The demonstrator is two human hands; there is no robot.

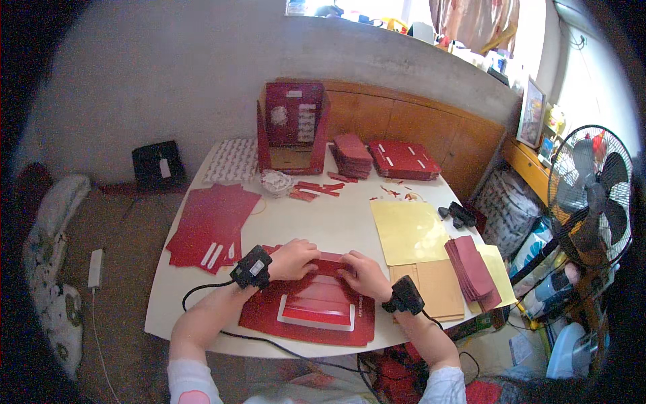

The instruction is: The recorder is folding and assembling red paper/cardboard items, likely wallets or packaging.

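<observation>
A glossy red folded card piece (pixel 321 286) with a white strip along its near edge lies in front of me. Beneath it are dark red flat sheets (pixel 269 313) near the table's front edge. My left hand (pixel 295 260) has its fingers curled on the far left corner of the folded card. Gripping the far right corner is my right hand (pixel 365 273), thumb inward. Parts of the fingertips are hidden. A black device is strapped on each wrist, with a cable trailing from it.
Dark red sheets (pixel 212 225) lie at the left. An upright red box (pixel 293 128) and red card stacks (pixel 404 159) stand at the back. Yellow paper (pixel 410 230), brown card (pixel 431 289) and maroon strips (pixel 471 273) lie right. A black fan (pixel 595 195) stands beside the table.
</observation>
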